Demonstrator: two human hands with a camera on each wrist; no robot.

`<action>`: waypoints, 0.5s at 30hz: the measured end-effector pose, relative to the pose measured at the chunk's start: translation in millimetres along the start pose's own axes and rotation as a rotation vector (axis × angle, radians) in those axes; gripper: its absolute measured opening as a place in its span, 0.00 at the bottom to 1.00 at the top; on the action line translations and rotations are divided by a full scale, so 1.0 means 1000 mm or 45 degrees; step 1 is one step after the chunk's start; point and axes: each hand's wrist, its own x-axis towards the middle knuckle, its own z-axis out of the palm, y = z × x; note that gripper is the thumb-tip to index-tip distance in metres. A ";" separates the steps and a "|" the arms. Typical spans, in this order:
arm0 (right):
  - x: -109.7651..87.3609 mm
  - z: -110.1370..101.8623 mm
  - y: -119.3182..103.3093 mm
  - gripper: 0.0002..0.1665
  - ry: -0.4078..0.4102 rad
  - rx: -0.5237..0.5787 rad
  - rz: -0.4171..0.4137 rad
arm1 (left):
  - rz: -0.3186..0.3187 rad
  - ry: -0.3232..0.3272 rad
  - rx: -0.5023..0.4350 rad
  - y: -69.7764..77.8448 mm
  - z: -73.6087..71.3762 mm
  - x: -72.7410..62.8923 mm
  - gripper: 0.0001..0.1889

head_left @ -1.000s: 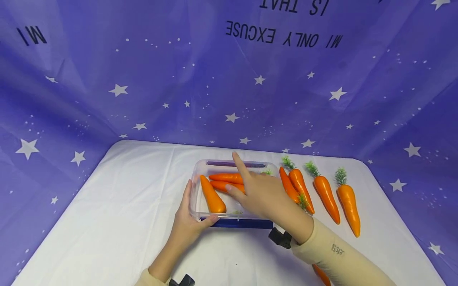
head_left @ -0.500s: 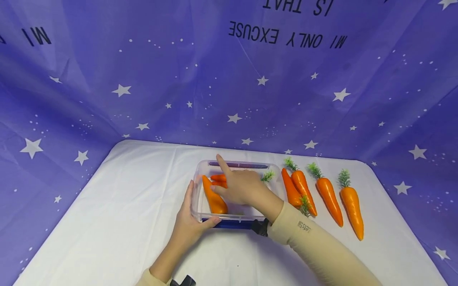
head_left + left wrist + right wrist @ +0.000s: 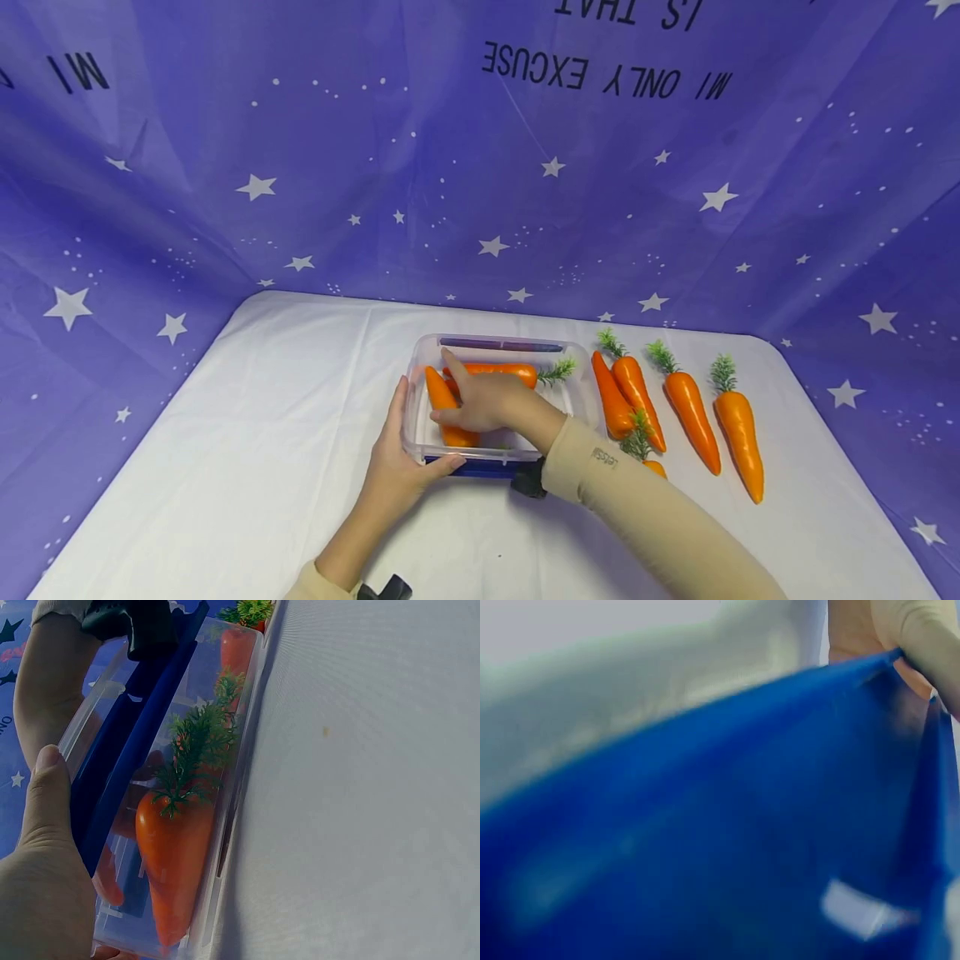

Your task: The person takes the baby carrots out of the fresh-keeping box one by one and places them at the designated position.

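Observation:
In the head view my left hand point(image 3: 401, 462) grips the front left corner of a clear plastic storage box point(image 3: 573, 408), its thumb over the front rim and its fingers along the left wall. My right hand point(image 3: 487, 400) reaches down into the box over an orange toy carrot point(image 3: 440, 387) at the left end, thumb across it. Its other fingertips are hidden, so I cannot tell whether it pinches that carrot. A second carrot with a green top point(image 3: 557, 372) lies along the back wall. The left wrist view shows a carrot point(image 3: 176, 847) through the clear wall, near blue clasps point(image 3: 124, 750).
Several more toy carrots point(image 3: 690, 417) lie right of the box on the white tablecloth point(image 3: 300, 392), one partly hidden by the right sleeve point(image 3: 637, 500). A purple starred cloth point(image 3: 420, 167) rises behind. Blue fills most of the right wrist view.
My right hand has moved left and deeper into the box, over the leftmost carrot. The back carrot and its green top now show more fully. My left hand keeps its hold on the corner.

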 end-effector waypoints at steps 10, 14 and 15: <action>0.005 0.006 -0.004 0.57 -0.036 -0.033 0.011 | 0.015 -0.007 -0.002 -0.001 0.000 0.000 0.65; 0.006 0.007 -0.006 0.59 -0.047 -0.024 -0.004 | 0.008 -0.005 -0.001 0.000 0.000 0.000 0.65; 0.006 0.007 -0.007 0.59 -0.053 -0.025 -0.007 | 0.006 -0.004 0.000 0.000 0.000 0.000 0.65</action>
